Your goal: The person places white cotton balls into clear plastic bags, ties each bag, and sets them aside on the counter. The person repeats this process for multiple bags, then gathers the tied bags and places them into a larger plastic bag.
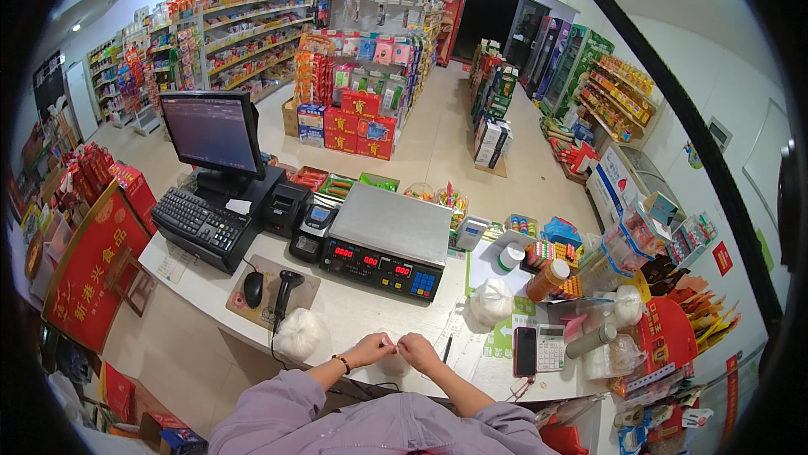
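Note:
Over the front edge of the white counter (353,322), my left hand (372,349) and my right hand (416,353) pinch the top of a whitish plastic bag (394,363) from both sides, fingertips almost touching. What the bag holds cannot be made out. A full, knotted white plastic bag (302,334) sits to the left of my hands, beside a black barcode scanner (285,297). Another white bag (491,302) stands to the right on papers. A black pen (448,349) lies near my right hand.
Behind my hands stands a digital weighing scale (388,243). A card reader (312,232), a keyboard (200,220), a monitor (211,133) and a mouse (253,289) are at the left. A phone (524,351), a calculator (550,347) and a steel flask (591,341) lie to the right.

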`<state>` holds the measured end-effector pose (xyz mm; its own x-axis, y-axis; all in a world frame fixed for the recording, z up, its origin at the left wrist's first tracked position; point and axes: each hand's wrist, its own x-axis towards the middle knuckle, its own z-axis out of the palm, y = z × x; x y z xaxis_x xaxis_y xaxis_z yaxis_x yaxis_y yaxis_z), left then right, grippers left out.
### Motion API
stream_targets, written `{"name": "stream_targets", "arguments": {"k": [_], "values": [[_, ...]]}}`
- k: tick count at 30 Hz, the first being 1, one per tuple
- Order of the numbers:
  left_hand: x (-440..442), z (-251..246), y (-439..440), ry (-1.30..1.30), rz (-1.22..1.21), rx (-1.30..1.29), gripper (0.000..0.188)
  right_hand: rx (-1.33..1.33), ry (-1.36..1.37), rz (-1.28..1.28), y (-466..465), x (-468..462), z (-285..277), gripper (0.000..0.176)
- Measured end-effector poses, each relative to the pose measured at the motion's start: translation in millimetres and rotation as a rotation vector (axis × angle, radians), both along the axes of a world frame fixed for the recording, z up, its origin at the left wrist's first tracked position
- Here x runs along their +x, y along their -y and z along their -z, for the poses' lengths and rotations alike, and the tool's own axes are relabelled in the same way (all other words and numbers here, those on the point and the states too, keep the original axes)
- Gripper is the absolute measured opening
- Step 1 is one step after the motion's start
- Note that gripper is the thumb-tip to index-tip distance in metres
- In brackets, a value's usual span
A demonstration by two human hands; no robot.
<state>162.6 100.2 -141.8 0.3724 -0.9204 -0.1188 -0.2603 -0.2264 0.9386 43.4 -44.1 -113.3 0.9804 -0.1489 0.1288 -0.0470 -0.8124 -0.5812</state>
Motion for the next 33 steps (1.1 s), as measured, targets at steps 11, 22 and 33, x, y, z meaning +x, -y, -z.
{"name": "stream_targets", "arguments": {"k": [11,22,33], "values": [[7.4,5.7,7.6,-0.174,-0.081,0.043,0.015,0.713,-0.325,0.182,-23.1,-27.7,14.9,0.025],[-2.2,-17.5,2.1,0.335,0.021,0.045,0.014,0.115,-0.015,0.301,-16.7,-12.0,9.0,0.021],[-2.7,-19.3,3.5,0.598,0.069,-0.159,0.005,0.335,-0.028,0.108,-17.7,-0.2,19.8,0.023]]}}
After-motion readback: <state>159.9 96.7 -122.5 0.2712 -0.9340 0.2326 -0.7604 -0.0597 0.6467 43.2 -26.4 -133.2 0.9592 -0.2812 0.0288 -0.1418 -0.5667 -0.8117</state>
